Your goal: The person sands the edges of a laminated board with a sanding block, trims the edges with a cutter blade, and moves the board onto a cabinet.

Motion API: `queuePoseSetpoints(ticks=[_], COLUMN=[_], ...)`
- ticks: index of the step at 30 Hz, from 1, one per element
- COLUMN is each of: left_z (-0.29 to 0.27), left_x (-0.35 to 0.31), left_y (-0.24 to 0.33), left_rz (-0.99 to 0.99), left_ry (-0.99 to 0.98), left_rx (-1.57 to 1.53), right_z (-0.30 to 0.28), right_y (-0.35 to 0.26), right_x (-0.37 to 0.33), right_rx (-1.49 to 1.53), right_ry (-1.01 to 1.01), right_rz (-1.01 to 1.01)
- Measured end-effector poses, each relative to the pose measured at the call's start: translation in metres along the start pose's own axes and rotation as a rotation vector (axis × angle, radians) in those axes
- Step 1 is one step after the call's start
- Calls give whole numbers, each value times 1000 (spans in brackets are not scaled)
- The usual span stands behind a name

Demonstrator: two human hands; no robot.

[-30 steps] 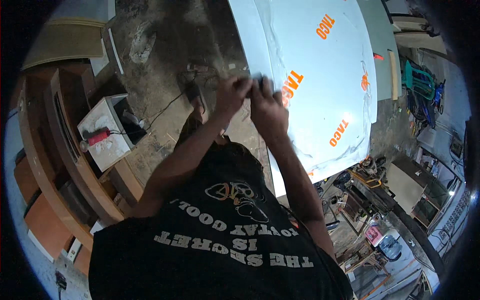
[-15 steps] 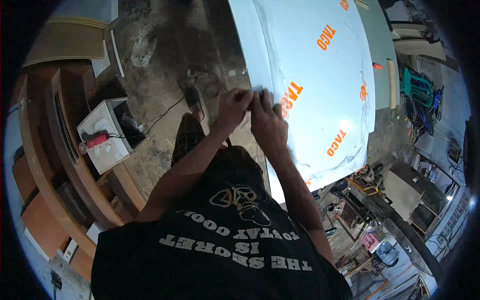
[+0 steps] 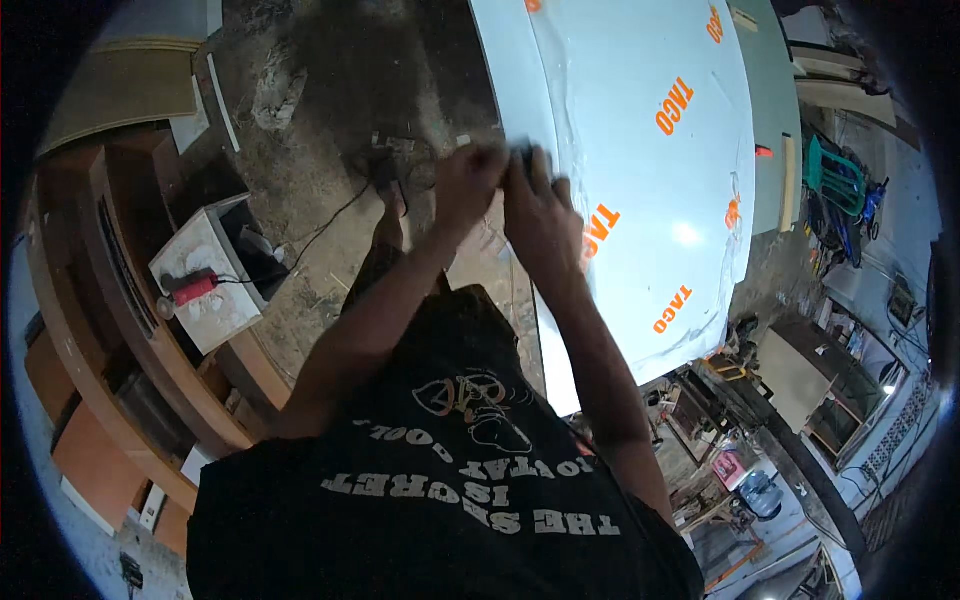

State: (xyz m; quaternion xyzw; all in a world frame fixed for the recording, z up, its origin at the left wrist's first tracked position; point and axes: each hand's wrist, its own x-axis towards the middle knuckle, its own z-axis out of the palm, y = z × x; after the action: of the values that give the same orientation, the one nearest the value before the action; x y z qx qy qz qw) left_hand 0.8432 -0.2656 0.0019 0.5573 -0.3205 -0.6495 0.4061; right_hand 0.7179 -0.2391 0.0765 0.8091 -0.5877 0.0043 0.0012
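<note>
A large white panel (image 3: 650, 170) with orange printing lies to my right, with loose clear film wrinkled along its left side. At the panel's left edge, my left hand (image 3: 468, 192) is closed, its fingertips pressed close to those of the right and blurred. My right hand (image 3: 545, 225) bends its fingers over that edge, also closed. Something small and dark shows at its fingertips, too blurred to name. What the left fingers grip, if anything, is hidden.
Left of me, a red power tool (image 3: 193, 289) with a dark cord rests on a white box (image 3: 215, 320). Curved brown wooden frames (image 3: 95, 300) stand beyond it. A green plastic chair (image 3: 836, 175) is at far right, and a water jug (image 3: 762, 496) at lower right.
Both hands have moved a little farther away along the panel's left edge, still close together. The view has shifted slightly, and the panel sits a bit lower and farther right.
</note>
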Motion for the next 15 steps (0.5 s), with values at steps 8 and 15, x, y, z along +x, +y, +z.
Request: queuePoseSetpoints(ticks=[8,15], left_z=[-41,-54], left_x=[166,240], left_y=[88,148], left_rz=[234,295], left_ry=[215,358], left_rx=[138,155], right_z=[7,12], right_y=[-8,4], right_x=[182,286], right_rx=[102,125], right_ry=[84,31], right_rz=[109,113])
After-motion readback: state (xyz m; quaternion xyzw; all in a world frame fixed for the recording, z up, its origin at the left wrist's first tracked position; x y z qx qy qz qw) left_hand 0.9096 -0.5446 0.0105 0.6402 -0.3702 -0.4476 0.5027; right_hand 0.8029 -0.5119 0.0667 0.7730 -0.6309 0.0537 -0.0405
